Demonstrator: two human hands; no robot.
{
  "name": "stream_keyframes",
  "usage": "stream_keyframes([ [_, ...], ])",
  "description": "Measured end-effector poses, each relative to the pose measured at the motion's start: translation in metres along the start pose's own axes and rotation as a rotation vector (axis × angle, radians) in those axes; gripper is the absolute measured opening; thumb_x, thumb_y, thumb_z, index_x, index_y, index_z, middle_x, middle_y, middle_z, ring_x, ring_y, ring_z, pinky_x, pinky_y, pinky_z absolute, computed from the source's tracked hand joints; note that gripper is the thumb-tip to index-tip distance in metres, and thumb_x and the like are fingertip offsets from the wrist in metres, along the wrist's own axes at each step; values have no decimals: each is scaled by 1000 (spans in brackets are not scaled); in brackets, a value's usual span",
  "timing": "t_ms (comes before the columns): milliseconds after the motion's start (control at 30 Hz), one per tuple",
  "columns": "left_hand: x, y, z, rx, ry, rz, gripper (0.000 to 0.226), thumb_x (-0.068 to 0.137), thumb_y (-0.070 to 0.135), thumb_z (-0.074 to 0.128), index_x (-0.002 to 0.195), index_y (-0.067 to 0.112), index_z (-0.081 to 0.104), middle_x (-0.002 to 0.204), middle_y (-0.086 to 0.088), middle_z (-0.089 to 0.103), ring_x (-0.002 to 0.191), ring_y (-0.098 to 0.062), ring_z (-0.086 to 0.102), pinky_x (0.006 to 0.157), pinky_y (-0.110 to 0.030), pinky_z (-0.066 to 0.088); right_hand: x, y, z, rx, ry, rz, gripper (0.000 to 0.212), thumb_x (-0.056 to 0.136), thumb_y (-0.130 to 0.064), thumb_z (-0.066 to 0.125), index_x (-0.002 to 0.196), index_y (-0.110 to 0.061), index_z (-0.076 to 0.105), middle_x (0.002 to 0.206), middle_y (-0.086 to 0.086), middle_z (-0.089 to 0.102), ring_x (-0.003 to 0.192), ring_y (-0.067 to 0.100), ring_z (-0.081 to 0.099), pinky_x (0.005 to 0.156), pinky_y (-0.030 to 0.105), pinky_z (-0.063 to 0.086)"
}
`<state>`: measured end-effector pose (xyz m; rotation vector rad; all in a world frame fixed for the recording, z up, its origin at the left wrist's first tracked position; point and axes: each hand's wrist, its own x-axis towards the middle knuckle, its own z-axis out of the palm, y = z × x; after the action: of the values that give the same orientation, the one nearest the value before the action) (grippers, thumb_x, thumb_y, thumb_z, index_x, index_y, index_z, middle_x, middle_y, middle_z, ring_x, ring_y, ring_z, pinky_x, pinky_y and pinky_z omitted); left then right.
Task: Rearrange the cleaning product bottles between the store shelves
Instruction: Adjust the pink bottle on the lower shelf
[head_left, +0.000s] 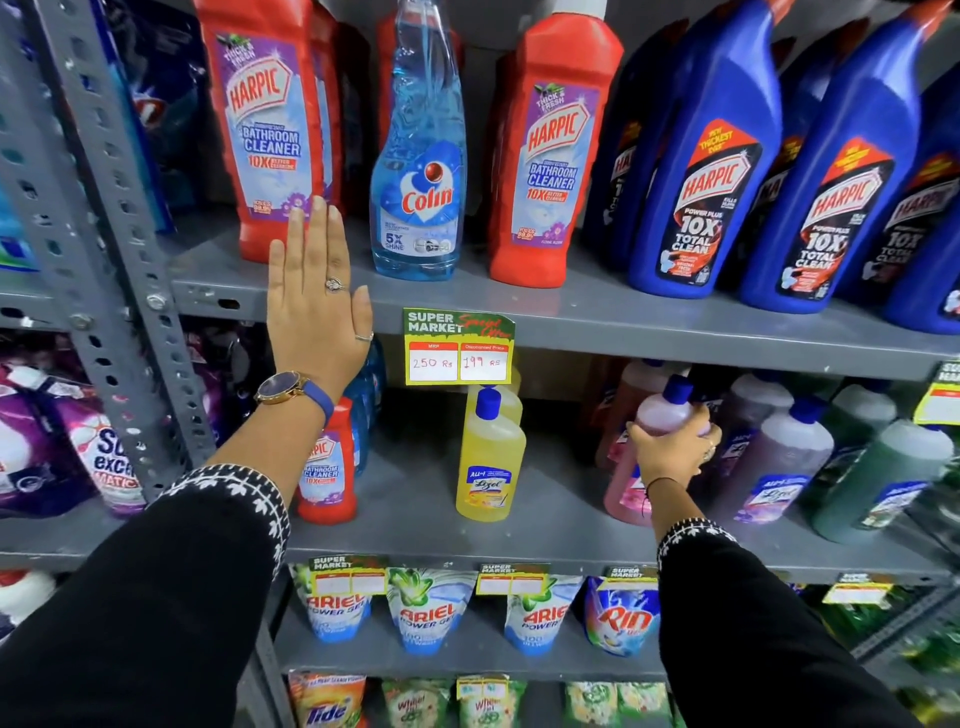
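Observation:
My left hand (317, 306) is flat and open, fingers up, in front of the upper shelf's edge (623, 325), just below a red Harpic bathroom cleaner bottle (265, 119). It holds nothing. My right hand (672, 447) grips a pink Lizol bottle with a blue cap (665, 410) on the middle shelf. A blue Colin spray bottle (418, 171) and a second red Harpic bottle (550, 156) stand on the upper shelf. Further right are blue Harpic bottles (706, 171). A yellow Lizol bottle (491, 457) and a small red Harpic bottle (327, 467) stand on the middle shelf.
Purple and green Lizol bottles (779, 457) crowd the middle shelf's right side. A yellow price tag (460, 348) hangs from the upper shelf's edge. Ariel pouches (431, 608) fill the lower shelf. A grey perforated upright (104, 218) stands at the left, with detergent bags (78, 447) beyond.

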<state>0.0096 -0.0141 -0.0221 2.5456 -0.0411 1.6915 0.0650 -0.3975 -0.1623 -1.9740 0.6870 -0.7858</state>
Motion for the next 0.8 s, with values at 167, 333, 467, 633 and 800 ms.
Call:
stream_keyframes([
  [167, 0, 0, -1, -4, -1, 5, 62, 93, 25, 29, 149, 0, 16, 155, -18, 19, 143, -32, 13, 117, -34, -4, 0, 5, 1, 30, -10, -17, 95, 59, -27, 86, 136, -22, 30, 139, 17, 29, 128, 41, 34, 103, 63, 37],
  [333, 0, -1, -1, 5, -9, 15, 62, 94, 25, 29, 149, 0, 15, 155, -18, 19, 143, -32, 14, 118, -35, -4, -4, 6, -1, 34, -55, 32, 114, 60, -29, 88, 148, -25, 16, 158, 19, 7, 147, 37, 6, 112, 68, 16],
  [467, 1, -3, -1, 12, 3, 48, 62, 94, 24, 32, 148, -2, 15, 154, -20, 22, 142, -32, 17, 118, -35, -3, -32, -6, -1, -19, -8, -65, 122, 62, -38, 87, 152, -17, 7, 159, 21, 5, 148, 36, 5, 113, 64, 12],
  [633, 1, -3, -6, -5, -19, 61, 63, 96, 28, 33, 148, -3, 15, 154, -20, 21, 142, -32, 18, 117, -33, -5, -102, -52, 14, 106, 8, -323, 102, 67, -35, 84, 146, -10, 25, 154, 16, 24, 142, 36, 24, 117, 58, 11],
  [800, -4, -22, -15, 9, -14, 49, 64, 98, 32, 35, 148, -3, 16, 154, -19, 20, 143, -31, 16, 118, -34, -3, -200, -114, 42, 388, -419, -550, 71, 72, -19, 83, 129, -3, 44, 126, 11, 52, 115, 11, 45, 104, 24, 36],
])
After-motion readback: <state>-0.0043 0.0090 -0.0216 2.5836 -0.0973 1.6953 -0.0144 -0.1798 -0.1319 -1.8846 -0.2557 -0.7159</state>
